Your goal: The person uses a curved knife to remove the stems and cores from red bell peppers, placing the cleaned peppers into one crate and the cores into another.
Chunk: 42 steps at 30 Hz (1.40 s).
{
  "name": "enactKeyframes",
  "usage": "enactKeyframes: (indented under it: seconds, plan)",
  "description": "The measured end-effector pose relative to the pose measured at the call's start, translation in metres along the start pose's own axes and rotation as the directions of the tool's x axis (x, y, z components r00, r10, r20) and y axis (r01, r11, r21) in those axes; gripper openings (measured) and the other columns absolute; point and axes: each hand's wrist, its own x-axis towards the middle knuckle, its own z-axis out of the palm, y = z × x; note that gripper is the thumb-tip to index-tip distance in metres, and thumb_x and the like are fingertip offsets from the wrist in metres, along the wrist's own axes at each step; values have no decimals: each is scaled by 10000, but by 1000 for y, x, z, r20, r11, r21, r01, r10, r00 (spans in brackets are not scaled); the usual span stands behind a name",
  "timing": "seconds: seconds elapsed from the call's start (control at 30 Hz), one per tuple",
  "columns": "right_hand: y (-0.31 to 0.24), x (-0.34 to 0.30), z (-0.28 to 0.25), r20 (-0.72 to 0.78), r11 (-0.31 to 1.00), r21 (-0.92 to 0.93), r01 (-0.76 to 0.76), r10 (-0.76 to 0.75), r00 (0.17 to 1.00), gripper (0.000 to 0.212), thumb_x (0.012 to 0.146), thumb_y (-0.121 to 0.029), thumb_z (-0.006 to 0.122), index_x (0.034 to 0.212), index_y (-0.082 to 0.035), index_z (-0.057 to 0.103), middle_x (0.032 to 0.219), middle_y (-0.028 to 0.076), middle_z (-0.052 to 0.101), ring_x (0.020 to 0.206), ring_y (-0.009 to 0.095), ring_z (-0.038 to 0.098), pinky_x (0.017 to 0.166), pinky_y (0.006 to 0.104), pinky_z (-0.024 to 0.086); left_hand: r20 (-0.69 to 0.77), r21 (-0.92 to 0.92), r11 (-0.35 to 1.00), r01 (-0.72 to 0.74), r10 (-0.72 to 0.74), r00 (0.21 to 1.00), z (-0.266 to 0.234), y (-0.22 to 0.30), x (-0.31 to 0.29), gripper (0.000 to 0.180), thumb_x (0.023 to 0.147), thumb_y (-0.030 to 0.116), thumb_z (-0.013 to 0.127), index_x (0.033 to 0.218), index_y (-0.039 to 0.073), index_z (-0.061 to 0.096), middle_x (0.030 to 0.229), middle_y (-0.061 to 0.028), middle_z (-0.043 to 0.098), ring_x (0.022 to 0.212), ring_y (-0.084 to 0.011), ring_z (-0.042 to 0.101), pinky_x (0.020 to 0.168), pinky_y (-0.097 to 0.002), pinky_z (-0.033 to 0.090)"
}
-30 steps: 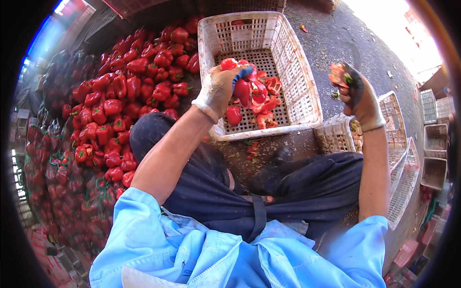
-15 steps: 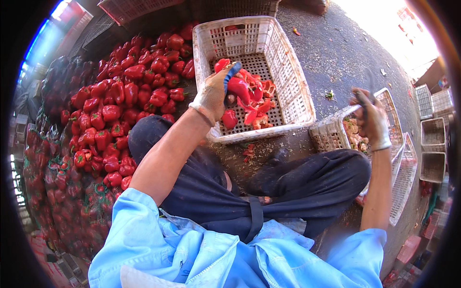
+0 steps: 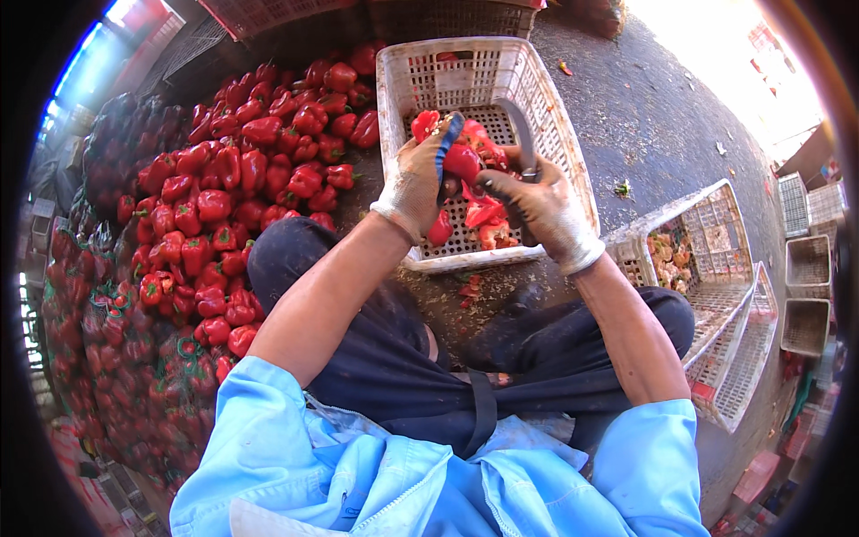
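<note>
My left hand, in a pale glove with blue on its finger side, is closed round a red bell pepper above a white plastic crate. Close beside it, my right hand, gloved with dark, soiled fingers, grips a knife with a curved blade that points up and away from me. The fingers of both hands nearly meet at the pepper, and whether the right ones touch it is hard to tell. Red pepper pieces lie in the crate below.
A big heap of whole red peppers spreads on the left, beside filled net bags. To the right, a tilted white crate holds pale pepper scraps. Stacked crates stand farther right. My crossed legs border the near side.
My right hand has swung left with the knife, from above the scrap crate to beside the pepper in my left hand. The view has shifted slightly.
</note>
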Motion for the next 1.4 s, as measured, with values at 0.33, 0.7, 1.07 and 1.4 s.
enactKeyframes:
  seconds: [0.33,0.7,1.07,1.4]
  plan:
    - [-11,-4,-9,74,913,359,-192,177,981,411,1009,-307,689,1332,-73,588,783,-29,578,629,65,550,539,227,459,170,-119,993,24,-4,985,-2,4,-5,188,995,154,681,1152,59,639,897,-44,693,634,-104,628,566,-251,525]
    - [-6,5,-28,57,912,364,-189,180,982,399,991,-325,710,1268,-50,625,695,-44,530,508,36,469,383,204,321,370,64,995,-71,42,928,0,15,-6,444,921,44,742,1330,5,573,1101,-95,727,900,-152,708,779,-281,588]
    - [-25,7,-46,139,988,90,-127,113,984,370,960,-291,744,1185,-3,684,708,-35,603,503,23,478,433,207,344,498,229,922,-313,165,851,-13,16,0,777,899,47,779,1563,82,375,1246,-72,666,1064,-132,669,953,-300,564]
    - [-19,10,-44,129,993,-38,115,-109,986,263,948,-250,740,1110,-44,716,776,-14,661,530,24,520,426,190,358,484,452,867,-210,-41,874,-2,16,-5,456,886,113,809,1289,-5,630,950,-67,727,851,-111,694,782,-269,571]
